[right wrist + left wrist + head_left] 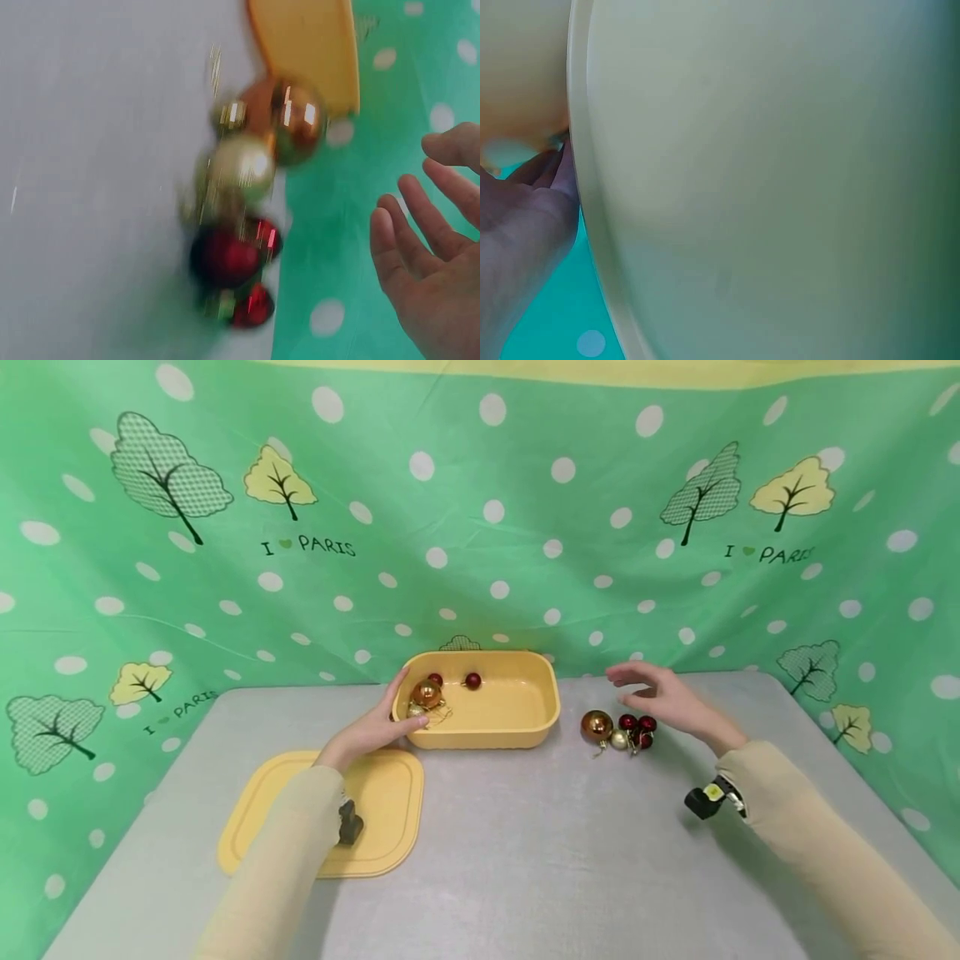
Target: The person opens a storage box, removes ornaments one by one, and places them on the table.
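Observation:
My left hand (375,727) grips the left end of a yellow plastic box (487,739), its thumb near the front left corner and its fingers along the end wall. Inside the box, toward that end, lie a gold Christmas ball (427,693), a pale gold one (416,711) and two small red ones (473,680). My right hand (667,697) hovers with nothing in it, fingers loosely bent, just past a cluster of ornaments. That cluster has a large gold ball (597,726), a pale gold ball (618,739) and several dark red balls (647,724), with gold strings.
A yellow lid (390,810) lies flat on the grey table (540,852) at the left, partly under my left forearm. Behind the table's back edge hangs a green dotted curtain (495,543). Each wrist wears a small black camera (705,802).

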A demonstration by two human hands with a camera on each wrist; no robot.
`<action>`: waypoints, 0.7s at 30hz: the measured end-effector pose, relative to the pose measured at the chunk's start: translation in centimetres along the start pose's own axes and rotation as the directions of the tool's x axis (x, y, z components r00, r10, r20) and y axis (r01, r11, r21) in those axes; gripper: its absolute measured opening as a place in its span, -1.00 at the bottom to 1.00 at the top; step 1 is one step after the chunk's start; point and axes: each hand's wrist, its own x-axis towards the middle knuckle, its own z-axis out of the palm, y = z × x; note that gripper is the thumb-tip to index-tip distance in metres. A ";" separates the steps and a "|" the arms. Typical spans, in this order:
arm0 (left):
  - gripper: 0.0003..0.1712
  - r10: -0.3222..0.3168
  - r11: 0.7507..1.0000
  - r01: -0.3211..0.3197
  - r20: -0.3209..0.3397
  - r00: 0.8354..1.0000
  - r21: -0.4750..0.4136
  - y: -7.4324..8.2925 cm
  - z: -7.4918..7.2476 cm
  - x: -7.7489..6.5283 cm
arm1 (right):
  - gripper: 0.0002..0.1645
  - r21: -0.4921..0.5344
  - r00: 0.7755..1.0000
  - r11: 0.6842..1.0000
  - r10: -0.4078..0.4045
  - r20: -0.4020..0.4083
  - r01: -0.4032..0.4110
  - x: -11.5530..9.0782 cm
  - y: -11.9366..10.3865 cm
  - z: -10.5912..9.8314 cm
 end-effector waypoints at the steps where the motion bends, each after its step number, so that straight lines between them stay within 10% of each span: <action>1: 0.16 0.004 1.000 -0.004 -0.004 1.000 0.005 -0.4 0.0 0.2 | -0.53 0.009 1.000 1.000 -0.019 -0.001 0.019 0.3 -0.3 0.5; 21: 0.17 0.008 1.000 -0.008 -0.006 1.000 0.001 -0.9 0.2 0.4 | -0.58 0.211 0.986 0.967 -0.157 0.052 0.143 5.5 -4.6 8.8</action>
